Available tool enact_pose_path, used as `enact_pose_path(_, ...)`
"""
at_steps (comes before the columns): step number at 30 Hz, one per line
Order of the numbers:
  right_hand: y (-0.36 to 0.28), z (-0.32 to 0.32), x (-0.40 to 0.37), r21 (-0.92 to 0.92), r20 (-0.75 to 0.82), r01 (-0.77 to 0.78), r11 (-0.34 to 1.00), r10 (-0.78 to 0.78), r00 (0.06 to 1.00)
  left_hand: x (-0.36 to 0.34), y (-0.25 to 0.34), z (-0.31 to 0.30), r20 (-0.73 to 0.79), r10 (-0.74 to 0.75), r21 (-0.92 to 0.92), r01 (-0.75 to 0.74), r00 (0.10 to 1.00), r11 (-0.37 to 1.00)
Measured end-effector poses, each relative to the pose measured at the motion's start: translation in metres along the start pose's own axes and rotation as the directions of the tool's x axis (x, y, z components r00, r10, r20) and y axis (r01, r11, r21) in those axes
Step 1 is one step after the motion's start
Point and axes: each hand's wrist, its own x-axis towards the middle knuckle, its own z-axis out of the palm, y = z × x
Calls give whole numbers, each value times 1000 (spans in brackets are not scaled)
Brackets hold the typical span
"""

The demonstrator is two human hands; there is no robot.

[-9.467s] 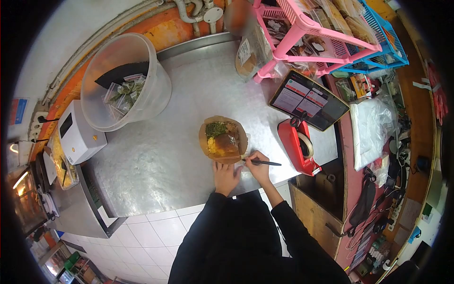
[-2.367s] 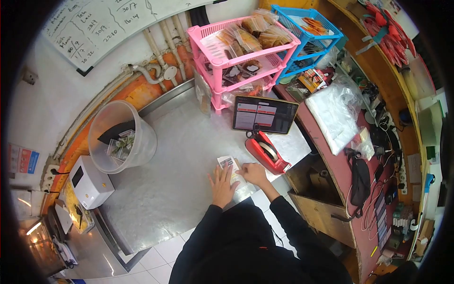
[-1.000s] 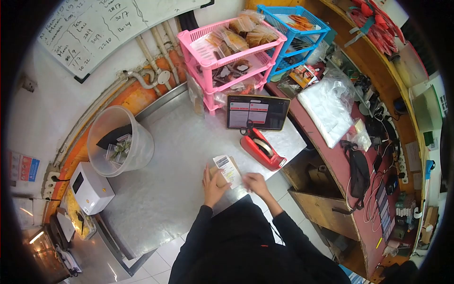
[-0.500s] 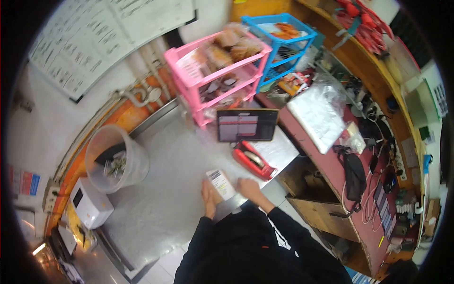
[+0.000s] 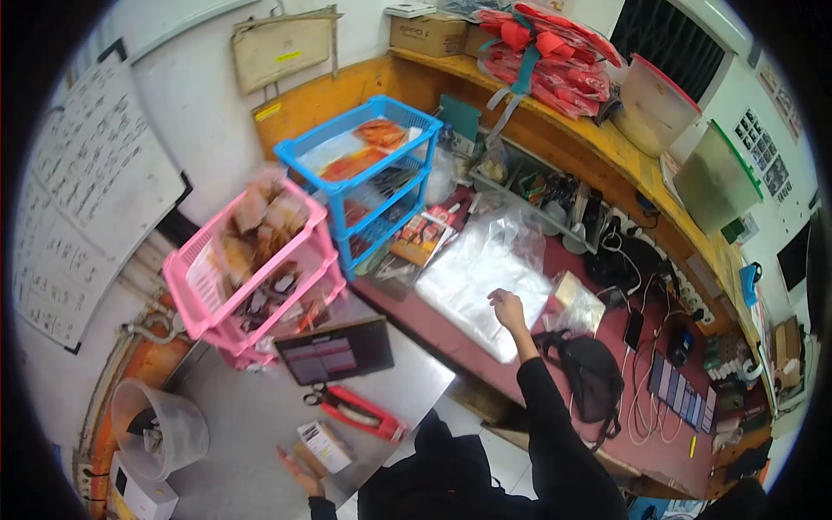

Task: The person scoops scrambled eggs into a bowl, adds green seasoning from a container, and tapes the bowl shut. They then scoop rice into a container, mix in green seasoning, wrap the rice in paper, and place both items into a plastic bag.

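Note:
My right hand [image 5: 508,307] is stretched out to the right, fingertips on a stack of clear plastic bags [image 5: 482,279] lying on the dark red counter [image 5: 607,425]; I cannot tell whether it grips one. My left hand [image 5: 295,468] is at the bottom of the view, fingers spread, beside a small brown box with a white printed receipt on top [image 5: 324,445] that rests on the steel table [image 5: 251,416]. Black sleeves cover both arms.
A red tape dispenser [image 5: 364,414] and a propped tablet [image 5: 334,354] stand behind the box. Pink [image 5: 251,269] and blue [image 5: 368,173] baskets hold packets. A clear bucket [image 5: 156,425] is at the left. A black bag [image 5: 594,381] and cables lie on the counter.
The view has swung up and right. My right hand left the box and reached over to the plastic bags. My left hand stays by the box.

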Motion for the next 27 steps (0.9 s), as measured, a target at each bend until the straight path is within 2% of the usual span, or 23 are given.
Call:
enact_pose_path(1,35,-2,27,-262,80,-10,965,32,996,3,4,1,-101,9,87,0,995,996)
enact_pose_path(2,56,-5,47,-505,150,0,863,87,985,3,14,3,-104,14,88,-4,994,996)
enact_pose_path(3,62,-8,63,-500,149,4,866,81,986,4,26,8,-145,30,115,-13,989,993)
enact_pose_path(5,72,-9,85,-523,-77,87,848,-149,986,4,51,21,-183,54,153,-26,982,988)
enact_pose_path(7,71,-32,127,-348,-234,136,928,-227,945,2,79,43,-247,77,91,-56,966,994)
enact_pose_path(8,68,-44,144,-344,-226,133,929,-220,949,-1,96,55,-256,86,117,-58,963,992)
enact_pose_path(10,64,-60,172,-200,-208,-12,980,-31,978,-3,119,78,-233,105,114,-81,967,990)
enact_pose_path(11,70,-60,181,-194,-204,-11,981,-29,978,-4,128,89,-211,124,95,-106,970,990)
enact_pose_path(13,96,-54,203,-577,-154,1,817,-111,982,-6,143,110,-200,132,102,-113,971,988)
enact_pose_path(14,100,-52,211,-572,-152,7,820,-114,982,-7,151,120,-187,136,103,-118,973,988)
enact_pose_path(16,97,-48,224,-220,-512,-24,975,-95,853,-13,183,147,-192,140,124,-118,971,985)
enact_pose_path(17,97,-47,231,-216,-507,-21,976,-94,857,-17,194,158,-188,137,145,-111,972,983)
enact_pose_path(18,103,-44,241,-139,-585,76,987,-144,798,-18,195,167,-191,138,151,-110,972,982)
enact_pose_path(19,113,-41,251,-70,-663,176,982,-177,727,-17,193,177,-143,197,134,-178,970,975)
enact_pose_path(20,123,-41,260,-65,-663,174,983,-173,729,-16,192,185,-97,256,112,-245,962,963)
enact_pose_path(21,137,-42,272,-33,-521,-26,999,5,854,-17,200,196,-98,258,115,-246,961,962)
enact_pose_path(22,135,-44,274,-36,-359,-227,973,199,912,-19,212,208,37,288,69,-290,957,955)
enact_pose_path(23,132,-43,270,-32,-358,-224,974,198,913,-19,222,222,167,319,16,-326,933,945)
enact_pose_path(25,79,-60,230,-96,-316,53,994,-81,945,-17,227,259,336,398,-141,-373,853,917)
enact_pose_path(26,41,-72,205,-96,-191,17,995,-35,981,-17,230,277,439,374,-87,-375,817,923)
enact_pose_path(27,24,-76,183,-7,-153,116,993,-115,982,-16,234,297,537,337,-32,-381,773,924)
